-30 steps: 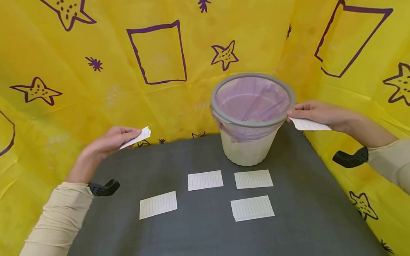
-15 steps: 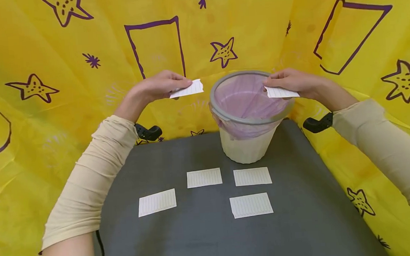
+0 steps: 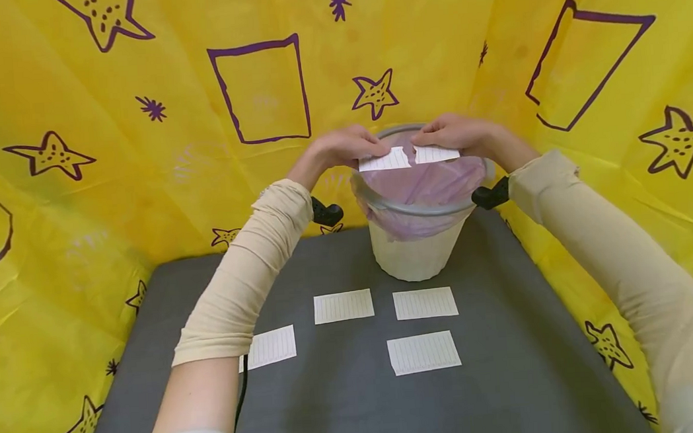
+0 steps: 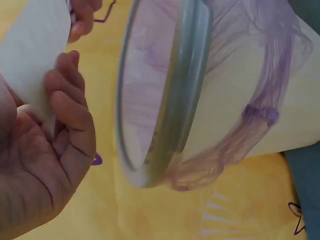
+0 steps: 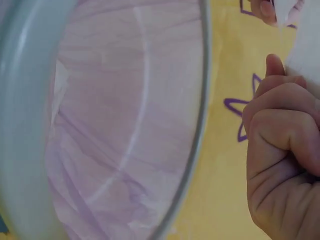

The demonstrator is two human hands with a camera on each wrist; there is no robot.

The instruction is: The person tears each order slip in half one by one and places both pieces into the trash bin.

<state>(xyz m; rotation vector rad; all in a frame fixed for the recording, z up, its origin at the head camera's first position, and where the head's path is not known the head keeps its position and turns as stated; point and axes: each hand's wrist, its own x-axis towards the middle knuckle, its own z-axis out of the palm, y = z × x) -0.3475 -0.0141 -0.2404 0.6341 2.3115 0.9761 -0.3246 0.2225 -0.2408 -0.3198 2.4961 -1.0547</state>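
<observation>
Over the mouth of a cream waste bin (image 3: 414,255), my left hand (image 3: 345,145) pinches a torn piece of lined paper (image 3: 383,160). Facing it, my right hand (image 3: 463,133) pinches a second torn lined piece (image 3: 436,154). Ragged edges of the two pieces point at each other, a narrow gap between them. The bin's grey rim (image 4: 187,85) and thin purple liner (image 4: 270,75) show beside the left hand in the left wrist view. Looking into the bin, the right wrist view shows a whitish patch (image 5: 60,85) against the liner (image 5: 110,125).
Several lined paper cards lie apart on the dark grey table (image 3: 358,408), one card (image 3: 424,353) nearest the front. My left forearm partly covers the leftmost card (image 3: 274,347). A yellow patterned cloth (image 3: 158,155) hangs around the back and sides.
My left hand has risen and moved right to the bin with its paper piece. My right hand has moved left and up from the rim, bringing both pieces close together over the bin.
</observation>
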